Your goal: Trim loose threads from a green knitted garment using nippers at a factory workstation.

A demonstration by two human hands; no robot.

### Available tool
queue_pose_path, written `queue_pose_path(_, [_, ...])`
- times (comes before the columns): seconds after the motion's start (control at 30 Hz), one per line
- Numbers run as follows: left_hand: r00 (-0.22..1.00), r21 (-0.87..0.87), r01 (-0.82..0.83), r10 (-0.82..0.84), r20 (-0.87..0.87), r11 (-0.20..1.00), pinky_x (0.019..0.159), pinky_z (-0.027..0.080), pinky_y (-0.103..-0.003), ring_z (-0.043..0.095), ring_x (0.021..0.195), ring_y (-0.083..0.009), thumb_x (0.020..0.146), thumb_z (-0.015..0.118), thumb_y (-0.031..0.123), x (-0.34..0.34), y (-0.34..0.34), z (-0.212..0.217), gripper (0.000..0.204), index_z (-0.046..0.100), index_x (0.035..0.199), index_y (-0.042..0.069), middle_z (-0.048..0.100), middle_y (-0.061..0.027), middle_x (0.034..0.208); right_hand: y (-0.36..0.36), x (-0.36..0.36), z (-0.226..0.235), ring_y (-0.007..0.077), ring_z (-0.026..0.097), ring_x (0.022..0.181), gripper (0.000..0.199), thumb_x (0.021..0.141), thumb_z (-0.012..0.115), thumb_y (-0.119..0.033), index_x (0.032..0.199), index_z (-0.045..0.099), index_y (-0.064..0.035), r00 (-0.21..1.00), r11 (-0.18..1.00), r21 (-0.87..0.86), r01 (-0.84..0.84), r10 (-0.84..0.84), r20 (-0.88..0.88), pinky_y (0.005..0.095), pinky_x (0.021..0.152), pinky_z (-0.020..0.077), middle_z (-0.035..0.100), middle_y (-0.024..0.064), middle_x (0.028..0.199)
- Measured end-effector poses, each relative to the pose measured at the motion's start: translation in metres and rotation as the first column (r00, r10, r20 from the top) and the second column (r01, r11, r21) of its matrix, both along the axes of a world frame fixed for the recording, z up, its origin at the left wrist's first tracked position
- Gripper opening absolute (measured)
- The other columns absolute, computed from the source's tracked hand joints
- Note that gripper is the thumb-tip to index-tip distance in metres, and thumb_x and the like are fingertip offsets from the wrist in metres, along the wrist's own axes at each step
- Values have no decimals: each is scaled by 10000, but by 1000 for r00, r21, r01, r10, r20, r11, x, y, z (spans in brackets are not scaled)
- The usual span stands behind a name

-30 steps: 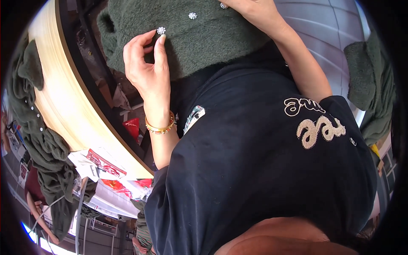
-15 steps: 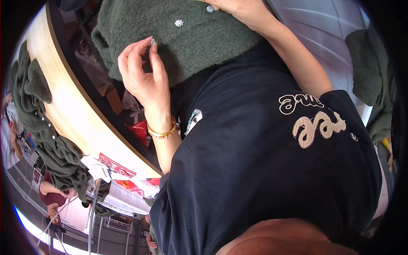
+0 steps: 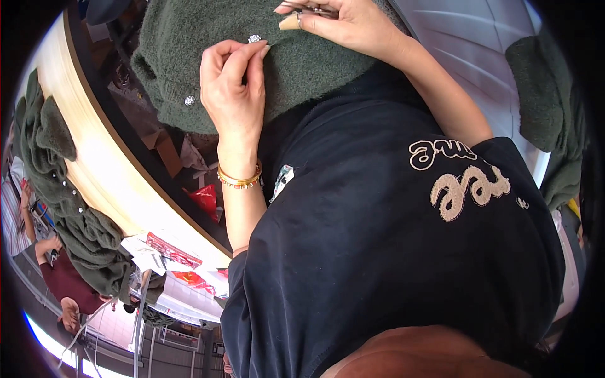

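Garment: dark green fuzzy knit sweater (image 3: 315,63), on lap, below both hands.
Left hand (image 3: 233,94): grip pinched on sweater fabric beside sparkly silver button (image 3: 254,38).
Right hand (image 3: 340,22): grip clamped on small scissors (image 3: 309,9).

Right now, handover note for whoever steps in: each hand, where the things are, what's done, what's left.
Left hand: fingertips pinch the dark green knit garment right beside a sparkly button; a gold bangle sits on the wrist.
Right hand: at the top edge, gripping a small metal tool, probably snips, over the same garment.
Things: the garment lies over the person's lap; a second sparkly button sits lower left on it. More green knitwear is piled along the pale table edge.
Done: two buttons are on the garment.
Left: cannot tell from this view.
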State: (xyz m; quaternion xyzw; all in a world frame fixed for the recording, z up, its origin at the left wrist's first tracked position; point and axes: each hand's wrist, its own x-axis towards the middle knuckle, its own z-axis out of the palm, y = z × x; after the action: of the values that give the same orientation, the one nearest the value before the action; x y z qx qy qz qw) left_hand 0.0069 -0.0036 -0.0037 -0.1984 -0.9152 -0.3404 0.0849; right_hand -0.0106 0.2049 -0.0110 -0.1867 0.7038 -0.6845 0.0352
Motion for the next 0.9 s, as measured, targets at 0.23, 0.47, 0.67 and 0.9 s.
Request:
queue_pose_path(0.23, [994, 118, -47, 58, -91, 992, 697, 498, -304, 610, 799, -209, 792, 701, -3, 11, -8, -9, 130, 663, 902, 54, 622, -72, 889, -2, 7, 17, 189, 597, 690, 359, 804, 725, -166, 1104, 602, -14, 994, 931, 354, 86, -57, -91, 301, 618, 471, 605, 120, 839])
queue_pose_path(0.47, [997, 229, -78, 81, -2, 970, 731, 498, -297, 621, 841, -204, 833, 671, 8, 16, -12, -11, 78, 636, 899, 31, 644, -83, 908, -2, 9, 20, 253, 617, 708, 323, 815, 675, -152, 1102, 617, -16, 931, 882, 453, 129, 50, -362, 333, 625, 486, 587, 119, 834])
queue_pose_path(0.67, [983, 433, -163, 108, 149, 886, 727, 489, -258, 609, 844, -153, 870, 649, 20, 19, -16, -14, 47, 631, 913, 14, 637, -76, 937, -6, 9, 20, 285, 606, 730, 268, 835, 651, -172, 1064, 643, -32, 977, 897, 441, 37, 60, -204, 361, 637, 482, 573, 118, 822])
queue_pose_path(0.9, [968, 552, -218, 104, 230, 805, 694, 487, -213, 587, 811, -92, 902, 619, 25, 23, -17, -21, 46, 622, 943, 3, 604, -62, 970, -16, 5, 32, 286, 596, 761, 217, 842, 649, -224, 996, 655, -70, 958, 855, 518, 37, 117, -260, 377, 647, 474, 552, 95, 794])
